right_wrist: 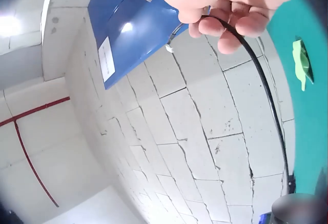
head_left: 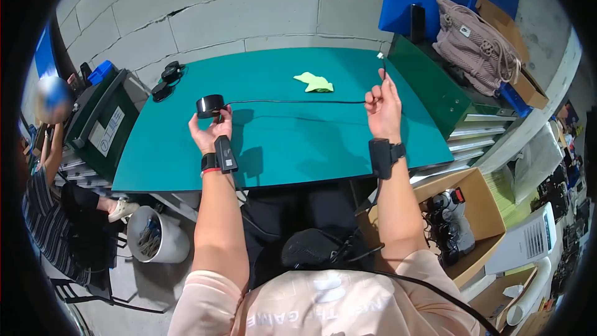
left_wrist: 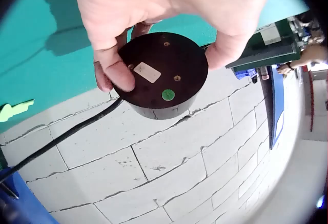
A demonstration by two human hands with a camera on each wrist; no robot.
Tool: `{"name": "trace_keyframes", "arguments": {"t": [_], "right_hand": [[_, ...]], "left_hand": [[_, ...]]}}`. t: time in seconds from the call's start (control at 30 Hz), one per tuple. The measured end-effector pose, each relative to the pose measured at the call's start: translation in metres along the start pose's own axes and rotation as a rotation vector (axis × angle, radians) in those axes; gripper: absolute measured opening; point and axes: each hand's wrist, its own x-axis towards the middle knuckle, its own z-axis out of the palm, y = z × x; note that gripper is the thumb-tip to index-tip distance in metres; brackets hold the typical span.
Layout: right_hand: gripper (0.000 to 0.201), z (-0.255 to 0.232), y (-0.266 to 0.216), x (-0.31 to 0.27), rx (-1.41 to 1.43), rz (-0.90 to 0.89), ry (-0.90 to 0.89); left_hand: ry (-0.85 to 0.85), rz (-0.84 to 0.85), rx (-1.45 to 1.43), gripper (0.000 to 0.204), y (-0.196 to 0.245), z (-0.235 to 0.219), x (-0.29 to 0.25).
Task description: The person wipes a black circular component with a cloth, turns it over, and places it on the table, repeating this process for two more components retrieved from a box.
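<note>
My left hand [head_left: 212, 135] grips a black, round, puck-shaped device [head_left: 210, 106] above the green table. In the left wrist view its flat underside [left_wrist: 169, 65] shows a pale rectangular label, a round green sticker and several small screws, with fingers and thumb round the sides. A black cable [head_left: 298, 101] leaves the device and runs nearly straight across to my right hand [head_left: 384, 111]. There, thumb and fingers pinch the cable close to its end. A small white connector [right_wrist: 169, 48] pokes out beyond the fingertips.
A light green scrap [head_left: 314, 81] lies on the green table [head_left: 280, 155]. More black round devices [head_left: 163, 91] sit at its back left corner. Drawer cabinets [head_left: 429, 81] flank the table; a cardboard box [head_left: 482, 211] and a waste bin [head_left: 177, 242] stand below. Another person [head_left: 46, 211] is at the left.
</note>
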Motion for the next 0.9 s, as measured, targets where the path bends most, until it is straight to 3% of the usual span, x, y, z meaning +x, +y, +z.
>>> {"name": "trace_keyframes", "arguments": {"t": [0.23,0.3,0.43,0.47,0.53,0.57,0.6,0.63,0.7,0.8,0.87,0.9], "right_hand": [[0.017,0.012,-0.010,-0.016,0.010,-0.017,0.005],[0.017,0.019,-0.015,-0.022,-0.017,-0.037,-0.024],[0.017,0.023,-0.016,-0.027,-0.070,-0.055,-0.098],[0.017,0.024,-0.010,-0.025,-0.059,-0.030,-0.104],[0.021,0.029,0.004,-0.017,-0.159,-0.026,0.065],[0.024,0.030,0.016,-0.010,-0.161,-0.003,0.080],[0.027,0.028,0.030,-0.003,-0.162,0.017,0.097],[0.025,0.028,0.043,0.002,-0.193,0.051,0.067],[0.025,0.039,0.072,0.008,-0.161,0.167,0.026],[0.029,0.053,0.098,0.000,-0.126,0.409,-0.023],[0.035,0.051,0.114,-0.009,-0.055,0.542,-0.152],[0.050,0.053,0.114,-0.013,-0.070,0.631,-0.230]], "left_hand": [[-0.021,0.074,0.123,0.067,-0.004,0.003,-0.009],[0.039,0.186,0.138,0.066,-0.010,0.009,-0.009],[-0.042,0.064,0.117,0.069,0.000,-0.003,0.001],[0.043,0.133,0.142,0.071,-0.007,0.003,0.000],[-0.130,-0.020,0.336,0.085,-0.001,-0.001,-0.003],[-0.039,0.091,0.283,0.089,-0.013,0.005,0.000],[-0.048,0.036,0.324,0.089,-0.012,0.005,0.002],[-0.103,-0.053,0.407,0.084,-0.008,0.003,0.000],[0.088,0.016,0.510,0.071,-0.018,0.007,-0.004],[0.003,0.049,0.734,0.053,-0.035,0.013,-0.014],[-0.003,-0.081,0.756,0.035,-0.034,0.004,-0.001],[-0.064,-0.078,0.815,0.031,-0.031,-0.003,0.007]]}}
